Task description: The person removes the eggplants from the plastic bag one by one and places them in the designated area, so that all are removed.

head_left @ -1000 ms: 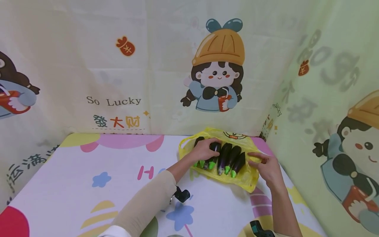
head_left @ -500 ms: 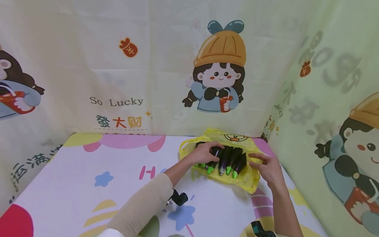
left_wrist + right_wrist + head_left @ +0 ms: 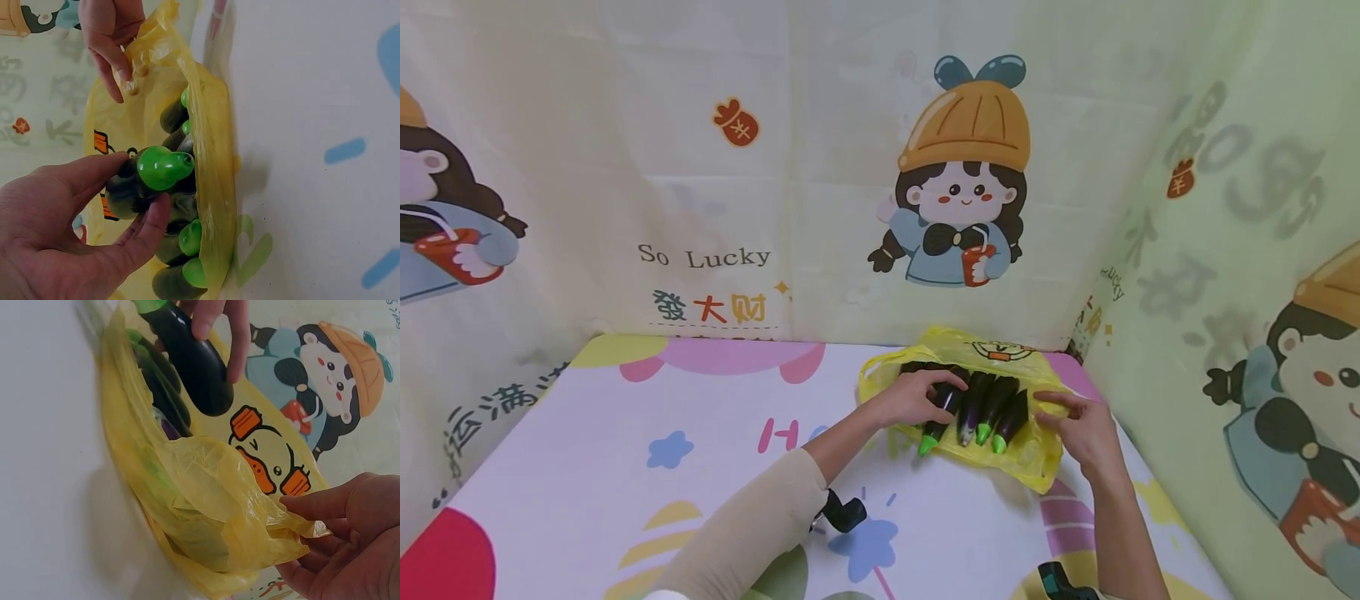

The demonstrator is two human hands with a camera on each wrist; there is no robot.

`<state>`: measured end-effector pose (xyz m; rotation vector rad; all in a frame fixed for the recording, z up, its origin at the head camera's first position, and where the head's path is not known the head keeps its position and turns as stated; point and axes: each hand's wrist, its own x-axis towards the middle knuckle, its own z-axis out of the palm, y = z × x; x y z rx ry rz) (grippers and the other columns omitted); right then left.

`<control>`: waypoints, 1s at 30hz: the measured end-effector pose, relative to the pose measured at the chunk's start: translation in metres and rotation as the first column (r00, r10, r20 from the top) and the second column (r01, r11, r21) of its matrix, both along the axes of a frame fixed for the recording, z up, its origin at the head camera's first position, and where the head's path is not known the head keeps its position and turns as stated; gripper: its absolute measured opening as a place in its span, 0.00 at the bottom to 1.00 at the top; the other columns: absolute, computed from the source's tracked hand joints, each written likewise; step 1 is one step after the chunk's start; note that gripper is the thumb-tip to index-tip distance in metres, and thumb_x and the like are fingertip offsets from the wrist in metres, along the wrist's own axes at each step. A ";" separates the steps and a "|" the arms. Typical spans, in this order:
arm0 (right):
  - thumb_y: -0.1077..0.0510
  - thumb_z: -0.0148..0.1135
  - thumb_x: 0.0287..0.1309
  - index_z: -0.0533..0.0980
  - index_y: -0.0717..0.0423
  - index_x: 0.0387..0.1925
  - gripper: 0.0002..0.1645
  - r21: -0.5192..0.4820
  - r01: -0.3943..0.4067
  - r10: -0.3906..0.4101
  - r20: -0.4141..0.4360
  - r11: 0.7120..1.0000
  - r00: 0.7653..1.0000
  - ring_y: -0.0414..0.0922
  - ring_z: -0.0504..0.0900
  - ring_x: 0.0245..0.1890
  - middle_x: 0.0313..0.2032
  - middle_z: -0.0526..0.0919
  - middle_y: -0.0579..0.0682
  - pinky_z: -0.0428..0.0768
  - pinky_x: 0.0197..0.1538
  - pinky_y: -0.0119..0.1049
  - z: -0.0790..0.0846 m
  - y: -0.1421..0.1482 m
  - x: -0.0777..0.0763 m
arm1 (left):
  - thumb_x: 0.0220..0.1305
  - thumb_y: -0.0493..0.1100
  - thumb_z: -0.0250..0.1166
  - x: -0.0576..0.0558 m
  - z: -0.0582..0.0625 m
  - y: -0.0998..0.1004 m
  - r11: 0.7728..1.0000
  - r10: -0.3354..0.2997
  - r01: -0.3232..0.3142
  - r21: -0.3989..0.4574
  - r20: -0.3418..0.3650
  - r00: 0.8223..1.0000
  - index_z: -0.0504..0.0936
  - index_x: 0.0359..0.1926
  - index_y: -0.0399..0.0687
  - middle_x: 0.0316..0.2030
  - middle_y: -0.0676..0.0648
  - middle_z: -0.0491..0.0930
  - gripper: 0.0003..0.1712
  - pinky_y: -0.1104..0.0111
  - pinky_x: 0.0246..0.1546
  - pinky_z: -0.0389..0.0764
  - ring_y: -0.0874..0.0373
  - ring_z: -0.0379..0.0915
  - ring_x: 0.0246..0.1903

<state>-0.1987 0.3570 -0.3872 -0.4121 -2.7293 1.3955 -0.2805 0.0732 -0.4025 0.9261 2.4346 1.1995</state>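
Observation:
Between its thumb and fingers my left hand [image 3: 910, 398] grips a dark purple eggplant [image 3: 194, 359] with a bright green cap [image 3: 164, 167]. That eggplant is raised above several other eggplants [image 3: 997, 408], which lie side by side in a thin yellow plastic bag [image 3: 1026, 468]. At the bag's right side, my right hand [image 3: 1086, 429] pinches the crumpled plastic rim, as the right wrist view shows. The left hand covers part of the eggplants at the bag's left end in the head view. A cartoon duck [image 3: 269, 456] is printed on the bag.
The bag lies near the back right corner of a table with a colourful printed cloth [image 3: 715, 467]. A patterned curtain [image 3: 820, 167] rises along the back edge, and another curtain [image 3: 1195, 350] hangs close to the right hand.
My left hand has drawn the eggplant up and a little toward me, over the others. My right hand keeps its hold on the bag's rim. The head view has shifted slightly.

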 end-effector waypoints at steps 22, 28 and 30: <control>0.57 0.69 0.66 0.80 0.58 0.63 0.26 0.032 0.017 -0.017 0.006 0.999 1.000 0.53 0.67 0.52 0.56 0.77 0.62 0.71 0.39 0.36 -0.001 -0.001 -0.002 | 0.63 0.42 0.75 0.026 -0.002 -0.025 0.999 0.014 -0.015 0.050 0.020 1.000 0.82 0.63 0.62 0.51 0.51 0.83 0.27 0.69 0.32 0.79 0.53 0.76 0.48; 0.56 0.69 0.65 0.81 0.57 0.63 0.26 0.040 0.028 -0.028 0.007 0.999 1.000 0.51 0.64 0.47 0.43 0.72 0.55 0.67 0.35 0.39 -0.002 0.000 -0.003 | 0.64 0.42 0.74 0.033 -0.003 -0.033 0.997 0.030 -0.033 0.065 0.032 0.999 0.81 0.64 0.62 0.50 0.50 0.82 0.28 0.69 0.33 0.81 0.54 0.76 0.48; 0.56 0.70 0.65 0.81 0.57 0.63 0.26 0.040 0.027 -0.028 0.006 0.999 1.000 0.50 0.64 0.47 0.41 0.71 0.53 0.66 0.35 0.39 -0.002 0.000 -0.003 | 0.63 0.42 0.74 0.035 -0.004 -0.036 0.997 0.041 -0.043 0.063 0.032 0.999 0.81 0.64 0.63 0.51 0.50 0.81 0.28 0.69 0.34 0.83 0.55 0.76 0.48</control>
